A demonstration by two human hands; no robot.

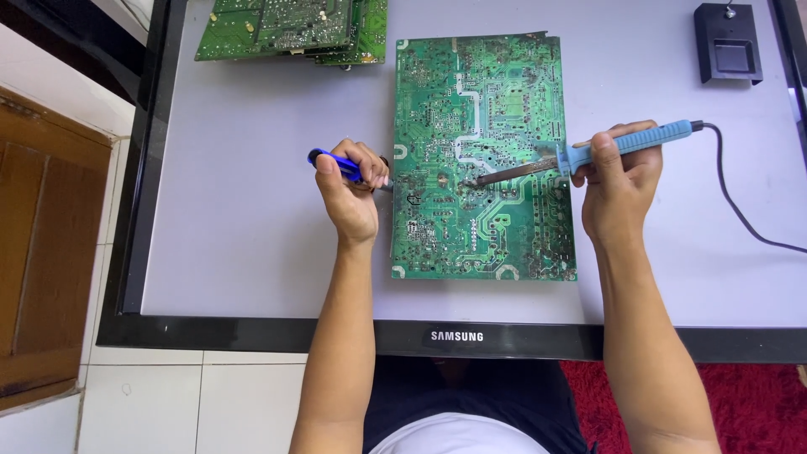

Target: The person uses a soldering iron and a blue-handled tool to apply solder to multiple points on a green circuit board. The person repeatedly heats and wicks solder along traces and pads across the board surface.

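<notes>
Right hand (618,172) closed around the light-blue ribbed handle of a soldering iron (588,154), pen-style grip, thumb on top. Metal shaft dull and scorched, tip touching the circuit board (483,155) near its centre. Black cord (740,202) runs off the handle toward 3 o'clock.

Left hand (353,189) curled shut around a blue tool (336,166), slim, glossy plastic barrel; its front end points at the board's left edge, tip too small to make out.

Board is green, rectangular, solder side up, lying flat on the tabletop (252,210) between both hands: dense shiny joints, pale traces, dark burn marks on the edges. Tabletop is a smooth matte grey panel in a glossy black frame.

At 11 o'clock: stack of green boards (286,29). At 1 o'clock: small black square stand (728,52).
</notes>
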